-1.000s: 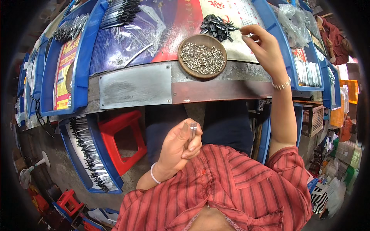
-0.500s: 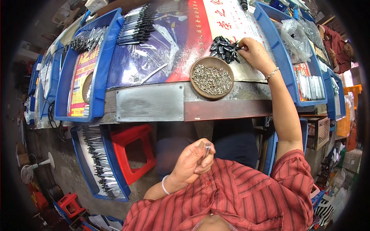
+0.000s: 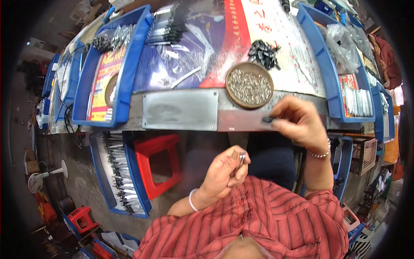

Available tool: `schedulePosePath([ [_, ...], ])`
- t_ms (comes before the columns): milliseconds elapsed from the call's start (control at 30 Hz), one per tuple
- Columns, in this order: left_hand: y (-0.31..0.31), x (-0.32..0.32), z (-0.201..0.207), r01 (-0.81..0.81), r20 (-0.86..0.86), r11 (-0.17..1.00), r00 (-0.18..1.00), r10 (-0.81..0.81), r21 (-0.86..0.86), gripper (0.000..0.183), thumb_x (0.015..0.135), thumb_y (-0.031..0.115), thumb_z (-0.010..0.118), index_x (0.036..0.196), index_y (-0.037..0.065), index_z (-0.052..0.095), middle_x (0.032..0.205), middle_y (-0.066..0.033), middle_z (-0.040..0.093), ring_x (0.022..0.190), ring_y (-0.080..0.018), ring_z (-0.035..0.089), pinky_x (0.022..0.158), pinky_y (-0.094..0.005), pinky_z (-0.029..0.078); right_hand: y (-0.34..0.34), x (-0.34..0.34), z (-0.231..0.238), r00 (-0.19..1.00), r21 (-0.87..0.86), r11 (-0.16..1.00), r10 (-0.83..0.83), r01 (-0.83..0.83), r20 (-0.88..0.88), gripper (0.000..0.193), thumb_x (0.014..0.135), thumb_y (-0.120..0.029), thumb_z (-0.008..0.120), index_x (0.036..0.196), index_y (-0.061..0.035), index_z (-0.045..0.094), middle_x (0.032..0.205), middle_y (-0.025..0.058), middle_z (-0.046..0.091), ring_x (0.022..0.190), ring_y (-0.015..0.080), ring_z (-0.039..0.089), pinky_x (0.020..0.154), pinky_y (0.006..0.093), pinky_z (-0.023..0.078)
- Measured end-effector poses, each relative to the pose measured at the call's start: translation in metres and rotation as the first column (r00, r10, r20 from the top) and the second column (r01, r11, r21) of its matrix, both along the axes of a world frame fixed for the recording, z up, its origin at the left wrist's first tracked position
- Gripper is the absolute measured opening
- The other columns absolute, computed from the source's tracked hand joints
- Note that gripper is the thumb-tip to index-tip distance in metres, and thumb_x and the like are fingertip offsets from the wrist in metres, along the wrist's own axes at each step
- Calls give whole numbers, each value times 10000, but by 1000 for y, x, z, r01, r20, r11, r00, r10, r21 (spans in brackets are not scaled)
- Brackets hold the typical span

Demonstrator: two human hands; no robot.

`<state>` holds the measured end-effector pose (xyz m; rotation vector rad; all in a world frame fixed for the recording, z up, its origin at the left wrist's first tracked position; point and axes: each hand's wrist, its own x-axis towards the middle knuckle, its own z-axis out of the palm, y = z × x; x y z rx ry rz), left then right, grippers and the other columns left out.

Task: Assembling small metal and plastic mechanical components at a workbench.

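compared with half a second ago, we see the right hand [image 3: 302, 125] away from the pile of black pieces [image 3: 264, 55] and down at the table edge, at four o'clock from the wooden bowl [image 3: 250, 106]. its thumb and fingertips pinch one small dark piece [image 3: 268, 119], smooth and stubby. the left hand [image 3: 226, 170] sits as before, just past six o'clock from the bowl, its fingers curled tight around slim, shiny grey pieces [image 3: 242, 156] whose ends poke up beside the thumb. we also find the table things lying farther right in our view.

the bowl is round and brown, full of tiny glinting metal bits [image 3: 250, 84]. at one o'clock from it, the black pieces make a loose, glossy heap. between eight and nine, we see a flat rectangular plate [image 3: 180, 110] of dull, smudged metal, fixed at its corners. blue plastic trays flank the bowl, one at nine o'clock [image 3: 130, 80], the other near three [image 3: 321, 56].
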<state>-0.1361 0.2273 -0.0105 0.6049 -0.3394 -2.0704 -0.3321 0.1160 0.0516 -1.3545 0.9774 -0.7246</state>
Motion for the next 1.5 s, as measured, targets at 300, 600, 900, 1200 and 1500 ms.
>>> schedulePosePath([
  [300, -1, 1, 0, -27, -6, 1000, 1000, 27, 7, 328, 955, 364, 397, 937, 47, 483, 572, -10, 413, 383, -34, 262, 357, -180, 203, 27, 15, -38, 967, 364, 917, 75, -164, 245, 150, 798, -97, 661, 905, -2, 619, 723, -11, 584, 554, 18, 461, 462, 166, 332],
  [600, 7, -8, -3, 36, -32, 997, 999, -33, 71, 298, 948, 331, 432, 957, 38, 487, 610, -16, 447, 402, -48, 320, 388, -186, 259, 28, 25, -54, 943, 417, 905, -68, -78, 325, 182, 842, -211, 645, 827, -33, 609, 601, -35, 500, 460, 6, 385, 402, 155, 274],
  [900, 7, -2, -9, 70, -205, 986, 978, -38, 153, 302, 943, 320, 448, 965, 27, 515, 616, -6, 447, 391, -26, 292, 366, -166, 225, 36, 36, -61, 920, 424, 897, -53, -127, 389, 183, 863, -219, 619, 828, -42, 589, 635, -52, 492, 466, 1, 362, 397, 154, 241],
  [1200, 8, -3, -5, 103, -308, 955, 951, -13, 279, 323, 940, 329, 451, 974, 17, 528, 615, 13, 427, 421, -14, 290, 368, -158, 220, 55, 45, -70, 880, 348, 925, -31, -156, 475, 140, 890, -168, 574, 847, -37, 546, 718, -26, 538, 575, 18, 494, 503, 147, 376],
  [1500, 5, -6, -9, 103, -409, 950, 912, 27, 294, 361, 952, 364, 402, 938, 25, 524, 595, 38, 392, 402, -12, 282, 361, -157, 227, 65, 52, -69, 869, 312, 950, -170, 19, 466, 161, 895, -198, 576, 847, -50, 536, 736, -33, 542, 580, 5, 488, 485, 146, 347],
])
